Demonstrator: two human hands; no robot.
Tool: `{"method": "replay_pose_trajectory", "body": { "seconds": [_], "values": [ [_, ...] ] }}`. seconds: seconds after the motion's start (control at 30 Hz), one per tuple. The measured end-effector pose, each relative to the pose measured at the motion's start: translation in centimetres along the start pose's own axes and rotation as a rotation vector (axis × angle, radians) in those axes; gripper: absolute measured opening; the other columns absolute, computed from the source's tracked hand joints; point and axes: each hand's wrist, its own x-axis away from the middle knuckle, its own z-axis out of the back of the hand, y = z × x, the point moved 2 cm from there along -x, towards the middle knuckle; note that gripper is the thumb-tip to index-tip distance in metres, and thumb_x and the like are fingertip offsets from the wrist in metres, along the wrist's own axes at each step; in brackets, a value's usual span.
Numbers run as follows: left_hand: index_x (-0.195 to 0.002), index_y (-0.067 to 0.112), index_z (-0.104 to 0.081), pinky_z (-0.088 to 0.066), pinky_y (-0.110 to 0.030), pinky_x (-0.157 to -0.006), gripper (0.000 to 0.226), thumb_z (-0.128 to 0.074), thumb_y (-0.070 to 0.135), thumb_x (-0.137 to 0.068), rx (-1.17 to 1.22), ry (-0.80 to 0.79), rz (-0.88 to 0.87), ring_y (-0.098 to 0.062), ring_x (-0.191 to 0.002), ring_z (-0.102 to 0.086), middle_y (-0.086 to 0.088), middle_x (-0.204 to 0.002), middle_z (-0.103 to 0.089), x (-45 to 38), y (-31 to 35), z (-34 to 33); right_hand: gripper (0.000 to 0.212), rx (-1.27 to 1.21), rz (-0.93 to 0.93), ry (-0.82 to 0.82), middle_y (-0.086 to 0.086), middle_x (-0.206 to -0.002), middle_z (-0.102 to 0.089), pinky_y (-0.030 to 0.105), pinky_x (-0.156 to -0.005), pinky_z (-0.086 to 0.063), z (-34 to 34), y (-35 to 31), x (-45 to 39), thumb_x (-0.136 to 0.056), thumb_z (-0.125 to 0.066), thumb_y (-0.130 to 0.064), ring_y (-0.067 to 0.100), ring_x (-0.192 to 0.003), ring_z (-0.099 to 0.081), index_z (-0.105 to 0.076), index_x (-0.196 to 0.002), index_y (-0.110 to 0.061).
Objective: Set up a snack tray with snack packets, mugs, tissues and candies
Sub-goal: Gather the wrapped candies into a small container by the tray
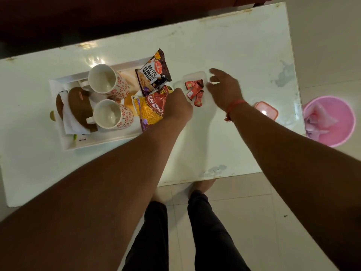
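Observation:
A white tray [101, 142] on the white table [244, 51] holds two patterned mugs [101, 79] [110, 114], a brown tissue holder [80, 103] with white tissues [68, 118], a salted peanuts packet [152, 73] and an aloo bhujia packet [150, 111]. Just right of the tray sits a small clear container [195, 75] with several red candies [195, 90]. My left hand [178, 104] is curled at the container's left edge, over the bhujia packet's corner. My right hand [224, 90] has thumb and forefinger around the container's right corner.
A small box with a pink lid [266, 110] lies on the table right of my right wrist. A pink bin [330, 120] stands on the floor past the table's right edge. My legs and feet are at the table's near edge.

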Motion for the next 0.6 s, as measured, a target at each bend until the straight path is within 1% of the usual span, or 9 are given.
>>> {"method": "replay_pose_trajectory", "body": {
  "seconds": [0.07, 0.1, 0.17, 0.27, 0.33, 0.4, 0.5, 0.53, 0.6],
  "values": [
    [-0.112, 0.0, -0.059, -0.051, -0.029, -0.075, 0.029, -0.064, 0.016, -0.089, 0.044, -0.018, 0.009, -0.031, -0.104, -0.066, -0.017, -0.11, -0.068, 0.1, -0.5, 0.2, 0.044, 0.076, 0.026, 0.105, 0.007, -0.123, -0.063, 0.026, -0.099, -0.043, 2.2, 2.1, 0.5, -0.092, -0.058, -0.025, 0.021, -0.11, -0.061, -0.054, -0.134, -0.018],
    [-0.111, 0.0, -0.058, -0.056, -0.034, -0.078, 0.028, -0.063, 0.018, -0.089, 0.09, -0.023, 0.018, -0.033, -0.1, -0.068, -0.018, -0.107, -0.069, 0.2, -0.8, 0.3, 0.044, 0.143, 0.018, 0.167, 0.011, -0.123, -0.061, 0.03, -0.099, -0.043, 3.5, 3.7, 1.1, -0.091, -0.058, -0.029, 0.026, -0.112, -0.059, -0.054, -0.133, -0.016],
    [-0.105, 0.003, -0.055, -0.061, -0.044, -0.072, 0.023, -0.057, 0.02, -0.09, 0.195, 0.007, 0.04, -0.036, -0.086, -0.072, -0.019, -0.095, -0.069, 0.5, -1.7, 0.4, 0.052, 0.352, -0.103, 0.23, 0.018, -0.128, -0.052, 0.042, -0.1, -0.043, 5.8, 7.2, 3.2, -0.091, -0.056, -0.04, 0.036, -0.118, -0.05, -0.049, -0.134, -0.014],
    [-0.095, 0.01, -0.053, -0.061, -0.047, -0.062, 0.014, -0.051, 0.023, -0.093, 0.217, 0.091, 0.021, -0.031, -0.075, -0.07, -0.014, -0.085, -0.067, 2.6, -2.5, 0.1, 0.069, 0.538, -0.371, 0.121, 0.024, -0.131, -0.04, 0.055, -0.095, -0.043, 6.6, 10.8, 6.5, -0.084, -0.057, -0.055, 0.045, -0.12, -0.042, -0.036, -0.138, -0.017],
    [-0.089, 0.014, -0.052, -0.06, -0.049, -0.06, 0.01, -0.051, 0.022, -0.094, 0.229, 0.103, 0.003, -0.03, -0.073, -0.068, -0.01, -0.082, -0.066, 4.6, -2.4, -0.4, 0.075, 0.538, -0.393, 0.056, 0.025, -0.129, -0.037, 0.054, -0.095, -0.044, 5.7, 11.7, 7.5, -0.082, -0.065, -0.048, 0.047, -0.118, -0.042, -0.03, -0.14, -0.017],
    [-0.087, 0.016, -0.052, -0.06, -0.049, -0.06, 0.008, -0.051, 0.02, -0.094, 0.245, 0.08, -0.005, -0.03, -0.073, -0.067, -0.009, -0.083, -0.065, 6.3, -2.2, -1.3, 0.074, 0.487, -0.354, 0.075, 0.025, -0.13, -0.035, 0.051, -0.096, -0.045, 4.8, 11.5, 7.7, -0.083, -0.068, -0.033, 0.046, -0.119, -0.042, -0.027, -0.142, -0.019],
    [-0.09, 0.019, -0.053, -0.061, -0.048, -0.065, 0.005, -0.051, 0.02, -0.094, 0.3, -0.03, 0.011, -0.027, -0.078, -0.068, -0.006, -0.087, -0.067, 7.6, -2.1, -2.5, 0.071, 0.317, -0.382, 0.093, 0.024, -0.131, -0.037, 0.047, -0.093, -0.048, 3.6, 10.4, 6.8, -0.083, -0.061, -0.012, 0.044, -0.119, -0.045, -0.025, -0.144, -0.023],
    [-0.094, 0.019, -0.054, -0.061, -0.047, -0.07, 0.004, -0.051, 0.02, -0.094, 0.314, -0.07, 0.006, -0.026, -0.082, -0.068, -0.006, -0.092, -0.068, 7.8, -1.9, -2.8, 0.073, 0.256, -0.407, 0.085, 0.023, -0.131, -0.039, 0.047, -0.093, -0.049, 3.3, 10.1, 6.5, -0.082, -0.058, -0.008, 0.043, -0.118, -0.047, -0.023, -0.144, -0.024],
    [-0.108, 0.016, -0.056, -0.057, -0.039, -0.081, 0.014, -0.052, 0.021, -0.096, 0.267, -0.135, -0.043, -0.023, -0.096, -0.066, -0.006, -0.11, -0.066, 8.1, -1.3, -3.4, 0.071, 0.178, -0.434, 0.081, 0.021, -0.126, -0.048, 0.049, -0.093, -0.052, 2.8, 9.8, 6.0, -0.079, -0.054, -0.004, 0.041, -0.115, -0.052, -0.024, -0.141, -0.022]
  ]
}}
